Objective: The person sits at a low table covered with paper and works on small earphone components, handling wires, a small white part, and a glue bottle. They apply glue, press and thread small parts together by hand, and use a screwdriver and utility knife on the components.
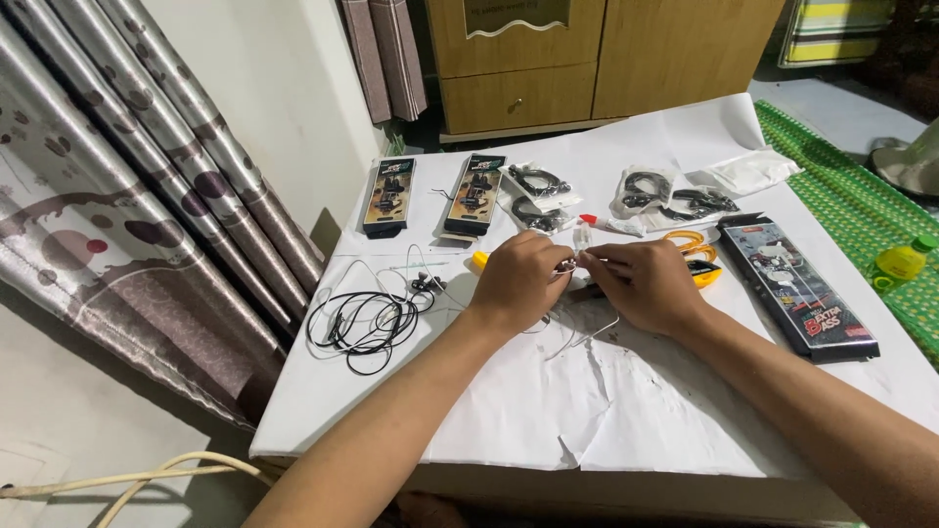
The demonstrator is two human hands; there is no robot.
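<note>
My left hand (518,281) and my right hand (641,285) meet over the middle of a table covered in white paper (626,401). Both pinch a small earphone part with a thin white wire (577,262) between the fingertips. The wire trails down onto the paper below my right hand. A loose coil of black earphone cable (362,320) lies just left of my left hand, with its earbuds (426,284) close to my wrist. Part of what the fingers hold is hidden.
Two black retail boxes (389,196) (474,193) lie at the back left, a longer one (797,286) at the right. Clear bags of black cables (540,184) (675,198), a small tube (611,225), a yellow tool (699,256), a curtain (127,196), a wooden cabinet (587,59) and a green bottle (902,262) surround them.
</note>
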